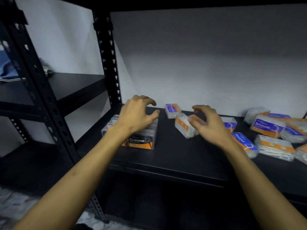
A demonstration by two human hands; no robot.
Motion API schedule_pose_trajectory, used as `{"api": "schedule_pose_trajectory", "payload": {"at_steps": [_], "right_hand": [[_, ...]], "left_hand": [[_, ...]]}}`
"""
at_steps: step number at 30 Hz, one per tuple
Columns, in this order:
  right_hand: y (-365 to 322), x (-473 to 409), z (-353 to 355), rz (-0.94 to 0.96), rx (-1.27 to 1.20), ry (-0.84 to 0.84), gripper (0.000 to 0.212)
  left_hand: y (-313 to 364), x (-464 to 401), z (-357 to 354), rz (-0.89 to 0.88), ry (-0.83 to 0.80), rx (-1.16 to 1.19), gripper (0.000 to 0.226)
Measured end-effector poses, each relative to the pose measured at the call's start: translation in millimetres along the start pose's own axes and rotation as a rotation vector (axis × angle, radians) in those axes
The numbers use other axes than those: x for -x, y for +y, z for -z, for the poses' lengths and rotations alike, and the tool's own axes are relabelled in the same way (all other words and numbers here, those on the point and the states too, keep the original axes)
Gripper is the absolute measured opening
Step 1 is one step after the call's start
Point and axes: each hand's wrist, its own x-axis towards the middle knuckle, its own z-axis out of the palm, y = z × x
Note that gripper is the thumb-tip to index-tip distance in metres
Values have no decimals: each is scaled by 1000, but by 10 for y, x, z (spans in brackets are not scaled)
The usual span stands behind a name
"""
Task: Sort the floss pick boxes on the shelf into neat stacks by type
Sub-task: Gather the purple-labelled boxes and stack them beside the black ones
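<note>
At the shelf's (174, 156) left, the left hand (137, 116) hovers, fingers loosely curled and empty, over the Charcoal boxes (142, 138). The right hand (208, 124), equally empty, reaches toward a tilted orange box (183, 125); next, probably grasp it for stacking. Unsorted boxes (272, 135) lie rightward.

The shelf board (174, 156) looks like matt black laminate, smooth, barely any shine. The rack posts (106, 52) are black painted metal with punched keyhole slots. The Charcoal box (141, 140) is clear glossy plastic with a dark printed label, and the box marked Round (244, 143) is the same clear shiny plastic with a blue and orange paper-looking label. The wall (199, 63) behind is plain matt white. On the rack to the left there's a soft blue cloth (7, 68), folded up.
</note>
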Motion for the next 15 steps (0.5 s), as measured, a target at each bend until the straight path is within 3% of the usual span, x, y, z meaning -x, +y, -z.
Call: {"api": "schedule_pose_trajectory", "payload": {"at_steps": [4, 8, 12, 15], "right_hand": [[495, 38, 224, 24, 453, -108, 52], [744, 122, 304, 68, 593, -156, 53], [817, 121, 381, 63, 596, -130, 52], [843, 114, 388, 58, 608, -129, 51]], "left_hand": [[689, -169, -434, -22, -152, 203, 46], [1147, -211, -889, 207, -290, 254, 62], [1232, -137, -1096, 408, -180, 502, 71], [1188, -22, -1160, 530, -36, 705, 49]]}}
